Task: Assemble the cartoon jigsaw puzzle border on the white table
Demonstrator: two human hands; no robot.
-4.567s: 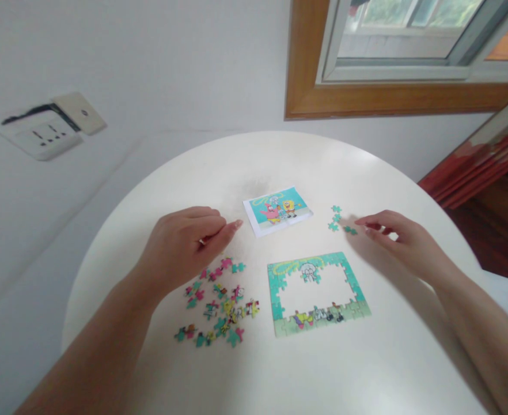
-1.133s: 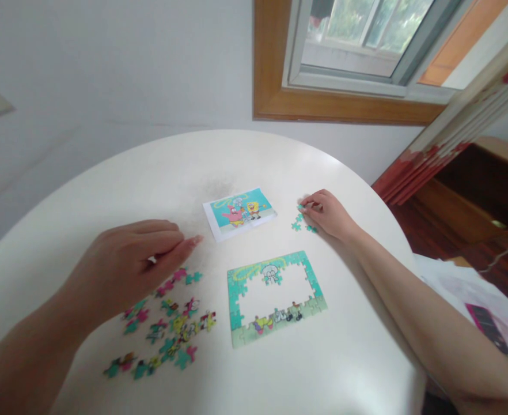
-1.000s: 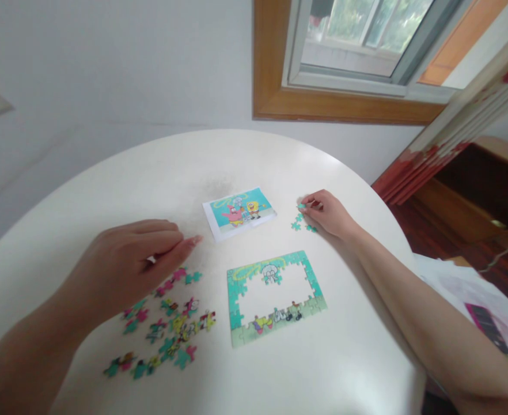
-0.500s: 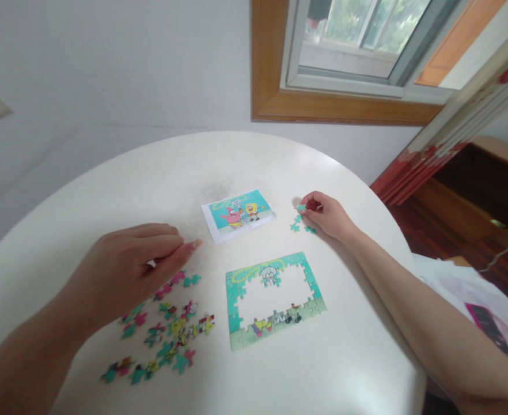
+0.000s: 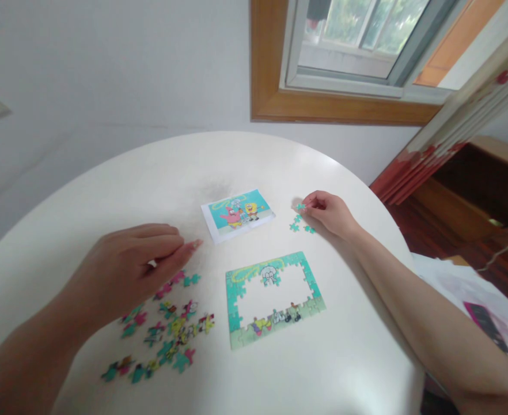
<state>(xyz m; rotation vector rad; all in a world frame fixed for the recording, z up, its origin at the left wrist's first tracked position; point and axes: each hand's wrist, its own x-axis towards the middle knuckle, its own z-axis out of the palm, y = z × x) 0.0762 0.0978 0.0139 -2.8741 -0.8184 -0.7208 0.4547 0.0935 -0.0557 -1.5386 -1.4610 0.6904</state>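
Round white table (image 5: 159, 173) under a wood-framed window (image 5: 344, 63). Right hand (image 5: 329, 212) at the far right, fingertips pinched on a teal puzzle piece (image 5: 300, 206); two more teal pieces (image 5: 301, 227) lie just beside it. Left hand (image 5: 128, 268) rests palm down, fingers loose, over the near edge of a scatter of loose pieces (image 5: 167, 331). Between the hands: a half-built puzzle frame (image 5: 273, 297), middle bare. Beyond it, a cartoon reference picture (image 5: 238, 214). Red-patterned curtain (image 5: 452, 127) at right.

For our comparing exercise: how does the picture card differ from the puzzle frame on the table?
The picture card shows a full, unbroken image; the puzzle frame is a border of joined pieces with a bare middle. The card looks smaller and lies farther from the person. Both lie flat on the table, with teal backgrounds.
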